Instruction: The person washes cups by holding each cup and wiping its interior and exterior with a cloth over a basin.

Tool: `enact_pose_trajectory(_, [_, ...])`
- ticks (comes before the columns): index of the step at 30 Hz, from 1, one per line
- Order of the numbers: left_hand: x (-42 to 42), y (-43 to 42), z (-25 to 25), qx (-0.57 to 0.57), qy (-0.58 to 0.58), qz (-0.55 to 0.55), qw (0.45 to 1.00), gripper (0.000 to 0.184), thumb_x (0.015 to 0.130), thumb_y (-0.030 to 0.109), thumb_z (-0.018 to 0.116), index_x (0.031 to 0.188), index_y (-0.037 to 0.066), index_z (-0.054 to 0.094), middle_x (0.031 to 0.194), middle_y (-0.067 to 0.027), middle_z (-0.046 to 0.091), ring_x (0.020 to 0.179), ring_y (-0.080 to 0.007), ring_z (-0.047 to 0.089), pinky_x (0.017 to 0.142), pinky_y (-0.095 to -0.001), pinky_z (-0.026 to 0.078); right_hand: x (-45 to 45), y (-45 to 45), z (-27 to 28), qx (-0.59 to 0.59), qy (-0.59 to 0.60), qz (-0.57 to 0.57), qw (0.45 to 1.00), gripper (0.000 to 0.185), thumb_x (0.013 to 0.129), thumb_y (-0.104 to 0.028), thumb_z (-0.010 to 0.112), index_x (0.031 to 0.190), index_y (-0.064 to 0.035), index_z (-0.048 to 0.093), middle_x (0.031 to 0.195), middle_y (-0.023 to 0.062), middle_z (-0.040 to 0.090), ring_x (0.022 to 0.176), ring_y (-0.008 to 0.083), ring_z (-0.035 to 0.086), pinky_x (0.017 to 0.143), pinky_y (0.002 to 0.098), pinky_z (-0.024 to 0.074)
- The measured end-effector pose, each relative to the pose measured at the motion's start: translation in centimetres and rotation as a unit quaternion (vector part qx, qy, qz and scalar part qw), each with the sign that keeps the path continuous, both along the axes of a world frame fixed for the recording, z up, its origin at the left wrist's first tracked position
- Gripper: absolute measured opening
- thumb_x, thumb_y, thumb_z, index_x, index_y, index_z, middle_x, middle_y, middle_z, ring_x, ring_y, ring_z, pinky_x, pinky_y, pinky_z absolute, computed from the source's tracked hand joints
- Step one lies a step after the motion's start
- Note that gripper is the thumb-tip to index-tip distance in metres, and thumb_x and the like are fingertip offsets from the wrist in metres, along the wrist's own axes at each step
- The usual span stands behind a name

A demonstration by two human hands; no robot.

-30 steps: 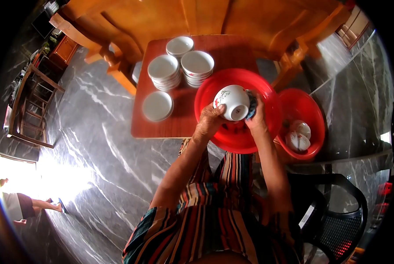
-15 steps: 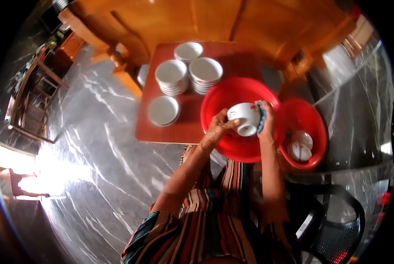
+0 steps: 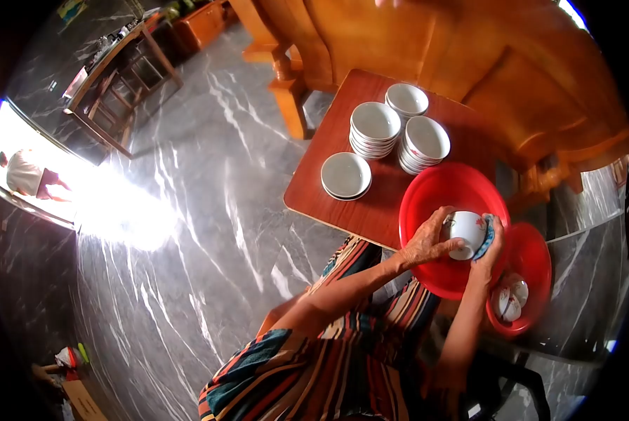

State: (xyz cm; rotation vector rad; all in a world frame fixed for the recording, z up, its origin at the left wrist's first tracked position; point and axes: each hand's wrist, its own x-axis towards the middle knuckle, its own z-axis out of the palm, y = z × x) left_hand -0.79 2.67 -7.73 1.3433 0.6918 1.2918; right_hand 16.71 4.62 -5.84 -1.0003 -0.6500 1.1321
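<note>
A white bowl with a red flower pattern [image 3: 467, 231] is held tilted on its side above a large red basin [image 3: 427, 186]. My left hand [image 3: 428, 240] grips its left side, thumb near the foot ring. On the other side my right hand [image 3: 493, 245] presses a blue cloth or sponge [image 3: 486, 240] against the bowl. Stacks of white bowls [image 3: 375, 123] stand on the reddish-brown table [image 3: 314, 175], with a lower stack [image 3: 346, 175] nearer its left corner.
A second red basin [image 3: 539, 263] at the right holds a few bowls [image 3: 507, 304]. Behind the table stands a carved wooden bench [image 3: 427, 42]. A black chair [image 3: 532, 379] is at lower right. A person [image 3: 27, 174] is by the bright doorway at far left.
The view has swung left, so the table and basins appear further right and tilted. The bowl has been turned between my hands, which still hold it and the cloth.
</note>
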Motion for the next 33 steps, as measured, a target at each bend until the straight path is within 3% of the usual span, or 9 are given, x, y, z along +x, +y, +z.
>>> enact_pose_trajectory(5, [-0.8,-0.8,2.0,0.035,0.103,0.033,0.994,0.087,0.065,0.036,0.077,0.130,0.001,0.031,0.122,-0.0243,0.042,0.114,-0.0392,0.043,0.096,-0.0428,0.038,0.3,0.6,-0.7,-0.010,0.003,0.015,1.000,0.030,0.086,-0.031,0.054,0.099,-0.0035,0.058,0.094,0.0071,0.059,0.089,0.0185,0.055,0.081,0.0306,0.0431])
enact_pose_trajectory(8, [-0.5,-0.5,0.9,0.116,0.153,0.064,0.979,0.097,0.057,0.029,0.082,0.130,-0.005,0.028,0.114,-0.0250,0.044,0.108,-0.0398,0.045,0.091,-0.0434,0.040,-0.5,0.0,0.4,-0.019,-0.025,0.004,1.000,0.032,0.085,-0.032,0.054,0.100,-0.0033,0.057,0.097,0.0080,0.058,0.093,0.0191,0.053,0.085,0.0315,0.0403])
enact_pose_trajectory(12, [-0.1,-0.4,0.2,0.069,0.218,0.076,0.971,0.100,0.054,0.024,0.082,0.130,-0.003,0.025,0.106,-0.0232,0.044,0.099,-0.0394,0.049,0.084,-0.0437,0.044,-0.9,-0.1,0.0,-0.027,-0.027,-0.015,0.999,0.035,0.087,-0.032,0.051,0.101,-0.0010,0.056,0.100,0.0096,0.057,0.096,0.0204,0.052,0.088,0.0326,0.0381])
enact_pose_trajectory(13, [0.5,-0.1,-0.5,0.106,0.256,0.104,0.955,0.097,0.053,0.023,0.083,0.128,-0.003,0.027,0.104,-0.0230,0.044,0.097,-0.0395,0.050,0.084,-0.0442,0.044,-1.1,0.7,0.2,-0.025,-0.027,-0.004,0.999,0.035,0.087,-0.032,0.051,0.101,-0.0010,0.056,0.100,0.0096,0.057,0.096,0.0204,0.052,0.088,0.0326,0.0381])
enact_pose_trajectory(17, [-0.8,-0.8,2.2,0.006,0.263,0.060,0.963,0.087,0.053,0.024,0.083,0.119,-0.002,0.033,0.101,-0.0234,0.045,0.095,-0.0408,0.049,0.081,-0.0449,0.044,0.1,0.1,-0.4,0.000,-0.101,0.016,0.995,0.034,0.088,-0.030,0.047,0.101,-0.0002,0.055,0.101,0.0107,0.056,0.099,0.0219,0.051,0.089,0.0339,0.0372])
enact_pose_trajectory(20, [-0.7,-0.9,2.5,-0.004,0.262,0.065,0.963,0.082,0.053,0.024,0.083,0.114,-0.002,0.035,0.100,-0.0231,0.044,0.095,-0.0409,0.049,0.081,-0.0455,0.044,0.5,0.2,-0.7,0.024,-0.158,0.031,0.987,0.034,0.088,-0.029,0.045,0.104,0.0000,0.054,0.101,0.0108,0.055,0.099,0.0221,0.050,0.089,0.0349,0.0362])
enact_pose_trajectory(25, [-0.8,-0.6,1.9,0.042,0.271,0.102,0.956,0.073,0.053,0.022,0.083,0.104,-0.001,0.037,0.100,-0.0234,0.043,0.092,-0.0418,0.048,0.077,-0.0473,0.044,-0.8,0.1,0.4,0.004,-0.199,0.035,0.979,0.033,0.088,-0.027,0.043,0.101,0.0006,0.056,0.099,0.0100,0.056,0.096,0.0212,0.050,0.087,0.0334,0.0376])
enact_pose_trajectory(31, [-0.6,-1.2,2.0,0.133,0.255,0.155,0.945,0.080,0.054,0.020,0.082,0.116,-0.001,0.035,0.102,-0.0225,0.042,0.090,-0.0411,0.048,0.075,-0.0472,0.044,-1.0,0.0,0.3,0.024,-0.218,0.044,0.975,0.031,0.089,-0.023,0.041,0.100,0.0015,0.057,0.098,0.0091,0.056,0.095,0.0196,0.051,0.085,0.0318,0.0384])
enact_pose_trajectory(33, [-0.3,-1.5,2.2,0.112,0.267,0.146,0.946,0.083,0.054,0.019,0.081,0.120,0.000,0.034,0.102,-0.0222,0.042,0.090,-0.0409,0.048,0.074,-0.0471,0.044,-0.8,0.0,0.4,0.025,-0.211,0.050,0.976,0.031,0.089,-0.022,0.041,0.101,0.0016,0.057,0.098,0.0089,0.056,0.095,0.0193,0.051,0.085,0.0316,0.0383])
